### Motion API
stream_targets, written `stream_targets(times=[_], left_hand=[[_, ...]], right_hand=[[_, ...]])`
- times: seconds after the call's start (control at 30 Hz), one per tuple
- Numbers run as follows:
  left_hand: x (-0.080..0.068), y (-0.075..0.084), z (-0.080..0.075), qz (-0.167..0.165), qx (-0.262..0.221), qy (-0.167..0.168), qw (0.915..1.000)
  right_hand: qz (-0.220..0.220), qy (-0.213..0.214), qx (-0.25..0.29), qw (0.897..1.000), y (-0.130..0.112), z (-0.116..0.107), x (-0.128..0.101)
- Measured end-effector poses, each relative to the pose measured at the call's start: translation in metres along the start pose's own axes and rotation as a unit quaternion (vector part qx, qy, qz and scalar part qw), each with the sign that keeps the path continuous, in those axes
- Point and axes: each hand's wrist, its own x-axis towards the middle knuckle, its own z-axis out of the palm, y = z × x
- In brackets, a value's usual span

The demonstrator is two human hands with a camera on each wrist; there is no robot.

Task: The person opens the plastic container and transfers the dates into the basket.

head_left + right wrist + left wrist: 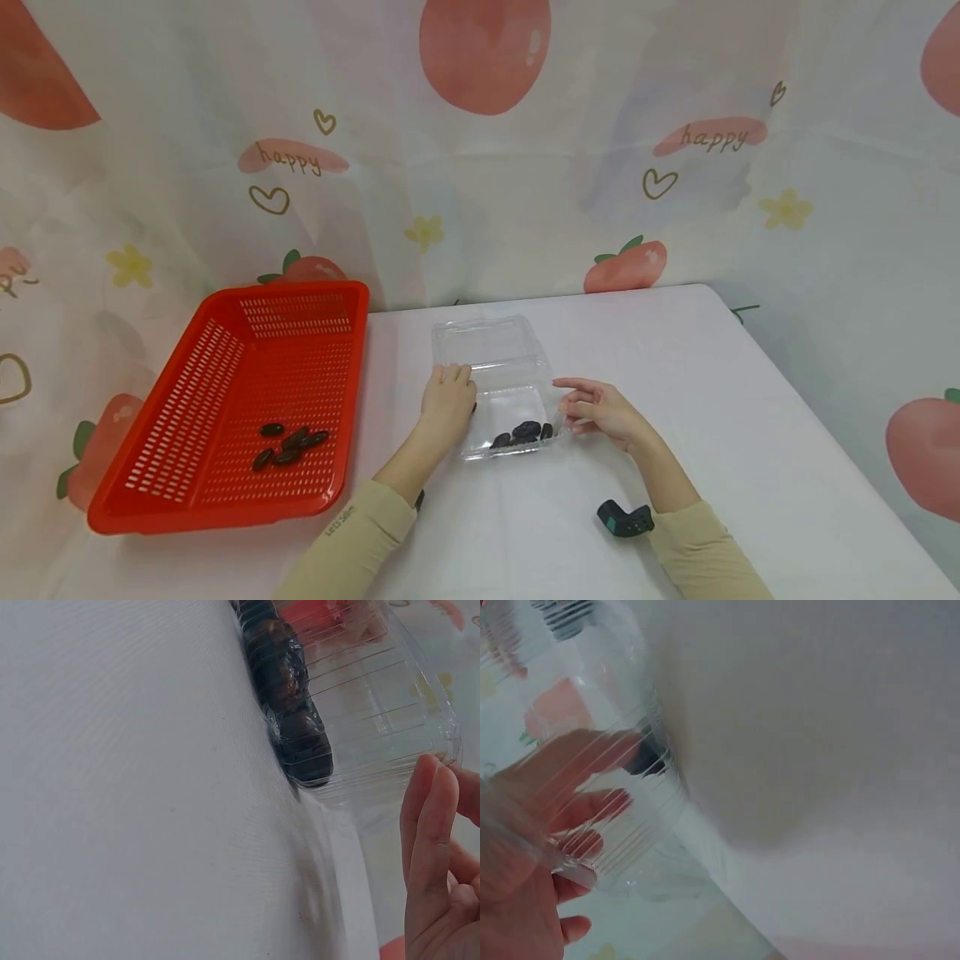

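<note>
Sleeves fill the bottom of my head view. Left hand [447,398] grips the clear clamshell box's [501,367] left wall at table centre; right hand [596,408] hovers released at its 3 o'clock. Only the right wrist cam shows the dark pieces [289,712] piled inside. Red basket [150,492] at 9 o'clock holds more.

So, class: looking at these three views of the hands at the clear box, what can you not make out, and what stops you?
- Count of dark pieces in the clear box: too small in the head view, overlapped behind ribbed plastic in the right wrist view.
- Left hand fingertips: hidden behind the box wall in the head view, blurred through plastic in the left wrist view.
- Right hand touching the box or not: unclear; cut off in the right wrist view.
</note>
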Motion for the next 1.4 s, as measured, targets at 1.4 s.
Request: stream_targets(times=[1.4], left_hand=[[0.003, 0.011, 0.016, -0.016, -0.055, 0.029, 0.9979]], right_hand=[[0.000, 0.000, -0.003, 1.000, 0.001, 0.000, 0.002]])
